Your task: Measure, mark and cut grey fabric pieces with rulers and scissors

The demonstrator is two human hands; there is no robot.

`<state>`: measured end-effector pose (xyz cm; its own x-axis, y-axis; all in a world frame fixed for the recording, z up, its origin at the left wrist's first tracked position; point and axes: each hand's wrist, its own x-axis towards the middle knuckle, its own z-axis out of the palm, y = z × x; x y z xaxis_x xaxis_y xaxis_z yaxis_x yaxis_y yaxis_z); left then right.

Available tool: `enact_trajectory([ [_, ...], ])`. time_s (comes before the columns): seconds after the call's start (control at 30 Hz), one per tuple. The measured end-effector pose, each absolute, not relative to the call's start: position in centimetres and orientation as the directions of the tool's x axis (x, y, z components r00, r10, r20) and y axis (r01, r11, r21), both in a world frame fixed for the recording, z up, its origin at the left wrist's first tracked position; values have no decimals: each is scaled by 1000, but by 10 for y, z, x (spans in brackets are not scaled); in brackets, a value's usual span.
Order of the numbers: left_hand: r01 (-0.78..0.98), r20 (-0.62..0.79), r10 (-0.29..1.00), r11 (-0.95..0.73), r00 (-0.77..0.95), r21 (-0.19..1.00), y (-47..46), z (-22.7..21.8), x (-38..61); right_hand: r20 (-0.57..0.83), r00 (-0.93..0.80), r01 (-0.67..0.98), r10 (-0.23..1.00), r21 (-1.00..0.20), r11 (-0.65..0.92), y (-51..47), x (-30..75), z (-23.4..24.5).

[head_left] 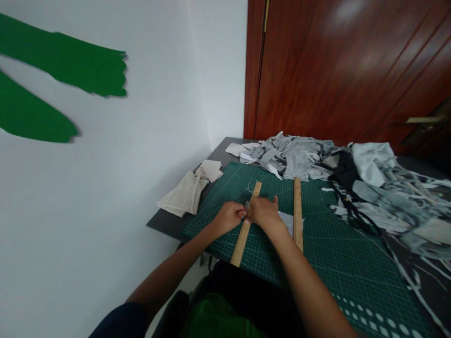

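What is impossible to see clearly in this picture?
All in the head view:
What the left hand pinches, if anything: hidden by its own fingers.
Grey fabric piece: mostly covered by the right hand.
Marks on the left wooden ruler: too small to read.
Scrap pile: cut off by the right edge.

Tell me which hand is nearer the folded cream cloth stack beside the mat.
Left. The left hand is on the mat just right of the cloth stack; the right hand sits farther right, at the slanted ruler.
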<state>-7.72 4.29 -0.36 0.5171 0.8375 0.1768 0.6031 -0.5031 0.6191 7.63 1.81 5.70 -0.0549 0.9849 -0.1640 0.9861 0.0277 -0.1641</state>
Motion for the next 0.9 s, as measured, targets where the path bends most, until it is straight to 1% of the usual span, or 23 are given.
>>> enact_trajectory([
  [0.2, 577, 118, 815, -496, 567, 649, 21, -1, -90, -168, -58, 987, 984, -160, 31, 17, 77, 58],
  [0.33, 580, 131, 823, -493, 553, 648, 16, 1, -95, -171, -60, 987, 983, -160, 33, 16, 79, 56],
  [0.47, 576, 211, 889, -428, 406, 697, 25, 2, -94, -171, -61, 985, 983, -171, 32, 15, 80, 57],
  [0.6, 489, 302, 910, -408, 282, 771, 51, 4, -78, -180, -54, 983, 982, -182, 20, 15, 81, 61],
  [0.67, 445, 302, 926, -374, 226, 814, 70, 4, -64, -184, -57, 982, 981, -190, 22, 15, 82, 62],
  [0.7, 430, 252, 947, -315, 198, 846, 81, 4, -57, -183, -61, 981, 981, -194, 24, 16, 82, 62],
  [0.73, 425, 161, 970, -227, 185, 876, 92, 4, -49, -182, -67, 980, 981, -198, 30, 16, 84, 62],
  [0.77, 429, 110, 975, -184, 192, 884, 104, 3, -42, -181, -74, 979, 981, -201, 37, 16, 85, 61],
  [0.9, 450, -16, 982, -72, 189, 890, 146, 1, -25, -176, -100, 975, 979, -213, 61, 17, 90, 58],
])
